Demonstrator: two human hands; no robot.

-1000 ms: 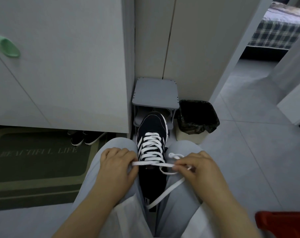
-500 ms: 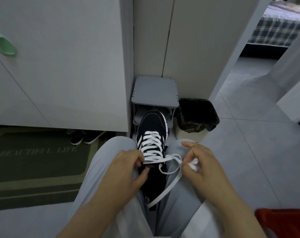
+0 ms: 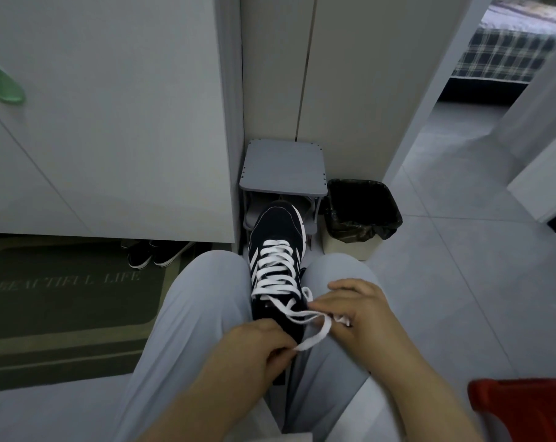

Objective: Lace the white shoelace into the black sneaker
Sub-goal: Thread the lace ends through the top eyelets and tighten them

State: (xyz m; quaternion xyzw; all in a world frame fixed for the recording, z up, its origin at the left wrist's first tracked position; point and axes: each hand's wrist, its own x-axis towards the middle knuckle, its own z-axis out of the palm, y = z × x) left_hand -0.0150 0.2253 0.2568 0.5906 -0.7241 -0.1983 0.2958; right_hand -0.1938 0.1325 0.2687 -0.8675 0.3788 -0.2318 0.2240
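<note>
The black sneaker (image 3: pixel 278 226) lies between the person's trouser legs (image 3: pixel 206 298), toe toward a grey stool (image 3: pixel 283 164). The white shoelace (image 3: pixel 275 269) crosses most eyelets, with both ends free. The left hand (image 3: pixel 257 349), fingers curled, pinches one end. The right hand (image 3: pixel 361 309) pinches the other, beside the shoe's collar.

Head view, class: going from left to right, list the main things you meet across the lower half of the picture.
In order: green doormat → pair of shoes under the cabinet → black sneaker → bin → red stool.
</note>
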